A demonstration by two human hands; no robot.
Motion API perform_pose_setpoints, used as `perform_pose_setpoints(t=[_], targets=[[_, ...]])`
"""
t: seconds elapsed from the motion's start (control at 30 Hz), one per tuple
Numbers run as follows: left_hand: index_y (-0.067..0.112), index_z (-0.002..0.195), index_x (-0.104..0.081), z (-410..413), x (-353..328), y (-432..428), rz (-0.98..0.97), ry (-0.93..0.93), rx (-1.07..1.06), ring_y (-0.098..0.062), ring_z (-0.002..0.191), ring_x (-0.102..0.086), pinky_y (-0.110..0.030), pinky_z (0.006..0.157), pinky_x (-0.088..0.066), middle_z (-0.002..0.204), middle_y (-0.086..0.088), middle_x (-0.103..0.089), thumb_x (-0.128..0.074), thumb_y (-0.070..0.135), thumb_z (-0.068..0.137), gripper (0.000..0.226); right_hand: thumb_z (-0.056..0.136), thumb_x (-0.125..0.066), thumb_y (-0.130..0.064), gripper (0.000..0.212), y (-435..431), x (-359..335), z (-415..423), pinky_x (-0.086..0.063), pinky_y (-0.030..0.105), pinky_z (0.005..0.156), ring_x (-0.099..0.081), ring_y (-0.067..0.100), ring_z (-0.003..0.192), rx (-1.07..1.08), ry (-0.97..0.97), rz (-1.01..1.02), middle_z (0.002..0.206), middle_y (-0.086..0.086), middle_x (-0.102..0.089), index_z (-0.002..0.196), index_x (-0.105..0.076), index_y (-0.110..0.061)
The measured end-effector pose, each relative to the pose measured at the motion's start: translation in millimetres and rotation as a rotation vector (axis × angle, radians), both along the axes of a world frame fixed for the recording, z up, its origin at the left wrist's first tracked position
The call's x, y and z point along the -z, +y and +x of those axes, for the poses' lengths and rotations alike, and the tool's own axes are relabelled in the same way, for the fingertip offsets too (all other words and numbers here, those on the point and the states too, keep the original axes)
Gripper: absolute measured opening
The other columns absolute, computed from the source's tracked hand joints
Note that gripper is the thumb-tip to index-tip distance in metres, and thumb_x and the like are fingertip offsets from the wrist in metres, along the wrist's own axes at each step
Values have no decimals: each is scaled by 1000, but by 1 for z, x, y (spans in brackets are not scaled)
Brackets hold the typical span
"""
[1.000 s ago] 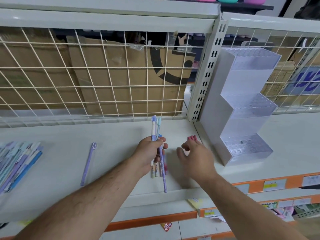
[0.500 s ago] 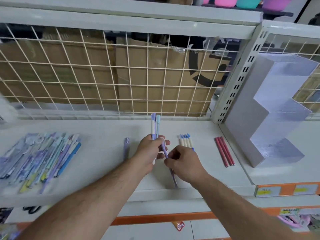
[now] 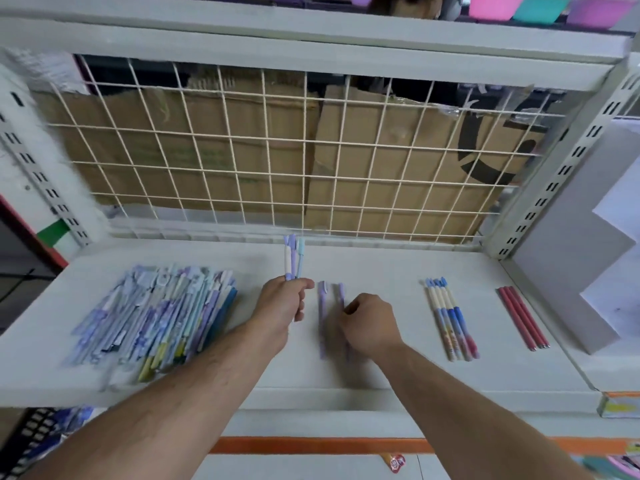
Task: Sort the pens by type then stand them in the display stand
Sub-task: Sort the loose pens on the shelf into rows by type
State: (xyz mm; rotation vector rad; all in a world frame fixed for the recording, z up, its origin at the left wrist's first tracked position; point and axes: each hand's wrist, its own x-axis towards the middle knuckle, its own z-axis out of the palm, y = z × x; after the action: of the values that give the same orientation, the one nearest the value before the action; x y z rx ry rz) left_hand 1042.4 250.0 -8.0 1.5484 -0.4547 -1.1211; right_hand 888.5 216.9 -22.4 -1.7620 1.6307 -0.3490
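Display stand [image 3: 571, 265], white and stepped, is cut off at the right edge. Right hand [image 3: 372, 323] covers part of a blurred lilac pen [image 3: 341, 296], just beside a second lilac pen [image 3: 322, 317] on the shelf [image 3: 381, 268]. Its fingers are curled; whether they pinch the pen cannot be told. To the right lie 4 blue-capped pens [image 3: 450, 320] and 3 red pens [image 3: 523, 317]. Mixed pile [image 3: 156, 317] lies left. Left hand [image 3: 282, 303] grips 3 pastel pens [image 3: 292, 258] upright.

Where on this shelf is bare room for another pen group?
Bare: the strip along the wire grid; the gap between the right hand and the blue-capped pens; the gap between those and the red pens. Crowded: the left end under the unsorted pile, and the middle around the left hand, its held pens and the purple pens.
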Motion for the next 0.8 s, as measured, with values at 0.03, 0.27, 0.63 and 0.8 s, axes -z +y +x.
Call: perform_pose_setpoints(t=[0.03,0.27,0.63,0.8], targets=[[3,92,-69,6,1,1,9,-2,6,-16,51,-40,-26,45,-34,59,0,-45,-62,5,86,9,93,-51,-39,35,0,-1,5,-39,16,35,-59,8,37,13,-10,2,45,0,-63,73,-60,-11],[3,95,-70,24,7,4,49,-55,91,-15,54,-42,-25,48,-30,58,2,-54,-64,14,88,15,93,-51,-64,59,0,-2,24,-37,17,38,-59,10,45,29,69,-86,54,0,-65,71,-65,-11],[12,103,-66,17,0,1,20,-57,207,-16,57,-49,-25,49,-33,69,-6,-72,-50,10,93,20,92,-56,-58,42,6,-4,22,-50,27,61,-64,17,67,74,10,-131,73,-4,-67,81,-64,-18],[15,105,-68,8,-2,4,-23,-3,235,-12,44,-41,-23,42,-30,66,-4,-62,-53,7,90,23,89,-63,-28,18,2,-18,27,-42,20,58,-59,3,61,109,-335,-178,65,-12,-66,74,-66,-18]])
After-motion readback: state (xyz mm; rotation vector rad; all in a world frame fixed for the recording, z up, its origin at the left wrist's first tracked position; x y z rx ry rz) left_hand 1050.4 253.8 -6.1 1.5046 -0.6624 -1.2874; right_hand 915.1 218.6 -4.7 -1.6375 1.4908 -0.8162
